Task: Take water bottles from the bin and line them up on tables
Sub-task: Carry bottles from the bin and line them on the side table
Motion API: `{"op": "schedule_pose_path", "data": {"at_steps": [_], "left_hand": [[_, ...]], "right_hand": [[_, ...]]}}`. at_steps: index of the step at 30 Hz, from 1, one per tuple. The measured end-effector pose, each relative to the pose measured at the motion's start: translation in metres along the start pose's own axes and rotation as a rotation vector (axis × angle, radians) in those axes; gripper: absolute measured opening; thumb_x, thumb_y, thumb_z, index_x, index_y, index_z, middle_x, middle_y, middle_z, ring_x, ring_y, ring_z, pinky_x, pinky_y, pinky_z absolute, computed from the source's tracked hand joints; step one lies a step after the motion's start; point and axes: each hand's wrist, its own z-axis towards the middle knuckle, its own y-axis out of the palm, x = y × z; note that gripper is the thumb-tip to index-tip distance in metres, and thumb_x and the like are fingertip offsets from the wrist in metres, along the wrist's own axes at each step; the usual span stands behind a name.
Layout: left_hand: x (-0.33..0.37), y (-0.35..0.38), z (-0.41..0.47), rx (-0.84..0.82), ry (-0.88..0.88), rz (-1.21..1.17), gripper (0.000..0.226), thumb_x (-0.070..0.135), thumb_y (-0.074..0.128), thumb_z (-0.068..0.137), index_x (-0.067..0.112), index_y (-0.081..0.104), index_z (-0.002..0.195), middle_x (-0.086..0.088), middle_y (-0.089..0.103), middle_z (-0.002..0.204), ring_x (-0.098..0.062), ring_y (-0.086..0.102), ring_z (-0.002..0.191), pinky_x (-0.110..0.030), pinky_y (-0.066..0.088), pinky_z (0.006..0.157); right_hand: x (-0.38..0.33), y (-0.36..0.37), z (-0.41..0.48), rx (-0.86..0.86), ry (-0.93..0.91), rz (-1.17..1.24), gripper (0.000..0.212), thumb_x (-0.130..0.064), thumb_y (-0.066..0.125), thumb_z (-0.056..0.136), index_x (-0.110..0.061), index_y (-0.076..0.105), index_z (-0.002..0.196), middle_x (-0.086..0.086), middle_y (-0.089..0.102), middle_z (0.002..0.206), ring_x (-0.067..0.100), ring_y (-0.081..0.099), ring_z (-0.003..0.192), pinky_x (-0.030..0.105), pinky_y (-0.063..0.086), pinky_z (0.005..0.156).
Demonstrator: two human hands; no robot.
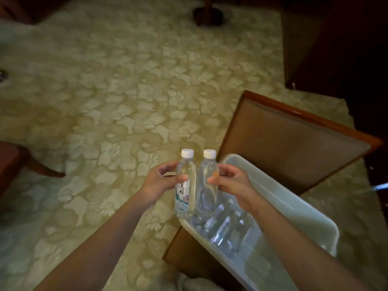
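Note:
Two clear water bottles with white caps are held upright side by side above the bin's near-left corner. My left hand point(159, 181) grips the left bottle point(184, 198), whose printed label faces me. My right hand point(230, 181) grips the right bottle point(207, 185), whose clear side faces me. Below them, a pale plastic bin point(298, 208) rests on a chair seat and holds several more bottles point(224, 229) lying on their sides.
The bin sits on a wooden chair point(294, 139) with a tan padded back. Patterned cream carpet point(105, 101) fills the left and middle. Another chair's leg point(42, 169) shows at the left edge. Dark furniture point(346, 49) stands at the upper right, a dark round base point(207, 16) at the top.

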Motion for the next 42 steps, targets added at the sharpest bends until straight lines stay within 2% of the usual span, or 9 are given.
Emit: {"op": "schedule_pose_path", "data": {"at_steps": [4, 8, 13, 19, 24, 29, 33, 38, 42], "left_hand": [[0.001, -0.061, -0.042, 0.11, 0.008, -0.086, 0.048, 0.014, 0.085, 0.067, 0.024, 0.07, 0.112, 0.005, 0.069, 0.113, -0.01, 0.07, 0.093, -0.025, 0.055, 0.073], [-0.006, -0.12, -0.091, 0.21, 0.043, -0.144, 0.047, 0.015, 0.088, 0.06, 0.025, 0.073, 0.104, 0.003, 0.071, 0.106, -0.011, 0.07, 0.089, -0.035, 0.058, 0.084], [-0.022, -0.196, -0.168, 0.305, 0.091, -0.189, 0.036, 0.006, 0.08, 0.074, 0.02, 0.072, 0.106, -0.003, 0.073, 0.106, -0.01, 0.072, 0.083, -0.023, 0.057, 0.068], [-0.052, -0.286, -0.277, 0.476, 0.153, -0.236, 0.044, 0.012, 0.085, 0.07, 0.022, 0.071, 0.111, 0.0, 0.074, 0.107, -0.01, 0.071, 0.088, -0.022, 0.056, 0.071], [-0.079, -0.35, -0.379, 0.672, 0.195, -0.273, 0.057, 0.026, 0.09, 0.057, 0.023, 0.073, 0.111, 0.0, 0.074, 0.11, -0.014, 0.07, 0.097, -0.03, 0.055, 0.084], [-0.108, -0.389, -0.473, 0.929, 0.224, -0.359, 0.04, 0.008, 0.082, 0.072, 0.019, 0.072, 0.109, 0.0, 0.076, 0.102, -0.015, 0.07, 0.091, -0.034, 0.055, 0.084], [-0.137, -0.412, -0.538, 1.116, 0.228, -0.408, 0.056, 0.019, 0.093, 0.054, 0.022, 0.072, 0.107, 0.0, 0.076, 0.103, -0.018, 0.071, 0.095, -0.041, 0.056, 0.089], [-0.17, -0.438, -0.608, 1.341, 0.228, -0.494, 0.051, 0.014, 0.09, 0.059, 0.022, 0.071, 0.106, 0.003, 0.077, 0.099, -0.015, 0.071, 0.093, -0.041, 0.056, 0.089], [-0.19, -0.467, -0.654, 1.523, 0.249, -0.563, 0.038, 0.002, 0.082, 0.072, 0.019, 0.069, 0.104, 0.008, 0.077, 0.087, -0.007, 0.072, 0.079, -0.026, 0.059, 0.066]], "right_hand": [[-0.018, 0.062, -0.004, -0.135, -0.048, -0.106, 0.054, -0.002, 0.087, 0.066, -0.015, 0.069, 0.116, 0.005, 0.076, 0.104, 0.02, 0.073, 0.098, 0.032, 0.059, 0.083], [-0.025, 0.129, -0.03, -0.242, -0.082, -0.153, 0.05, -0.001, 0.085, 0.069, -0.016, 0.069, 0.114, 0.0, 0.076, 0.098, 0.011, 0.073, 0.086, 0.022, 0.056, 0.069], [-0.02, 0.219, -0.075, -0.353, -0.124, -0.202, 0.048, 0.001, 0.084, 0.068, -0.015, 0.07, 0.111, 0.002, 0.076, 0.095, 0.013, 0.074, 0.084, 0.026, 0.058, 0.073], [-0.002, 0.342, -0.136, -0.541, -0.175, -0.247, 0.043, 0.005, 0.082, 0.071, -0.013, 0.07, 0.108, 0.002, 0.075, 0.094, 0.009, 0.073, 0.078, 0.021, 0.056, 0.063], [0.019, 0.448, -0.185, -0.721, -0.188, -0.311, 0.051, 0.003, 0.085, 0.067, -0.009, 0.068, 0.113, 0.001, 0.073, 0.094, 0.015, 0.073, 0.085, 0.028, 0.058, 0.071], [0.041, 0.543, -0.239, -0.956, -0.196, -0.403, 0.038, 0.004, 0.083, 0.07, -0.018, 0.067, 0.096, -0.003, 0.064, 0.088, 0.011, 0.07, 0.079, 0.03, 0.059, 0.074], [0.064, 0.613, -0.278, -1.139, -0.197, -0.508, 0.031, 0.004, 0.084, 0.068, -0.021, 0.065, 0.073, -0.001, 0.07, 0.086, 0.017, 0.071, 0.081, 0.039, 0.059, 0.084], [0.095, 0.701, -0.327, -1.332, -0.183, -0.62, 0.037, -0.002, 0.086, 0.067, -0.016, 0.07, 0.097, 0.001, 0.074, 0.091, 0.013, 0.073, 0.082, 0.035, 0.061, 0.082], [0.123, 0.775, -0.363, -1.484, -0.175, -0.686, 0.045, -0.005, 0.088, 0.066, -0.013, 0.069, 0.106, 0.009, 0.076, 0.103, 0.016, 0.074, 0.087, 0.03, 0.06, 0.072]]}}
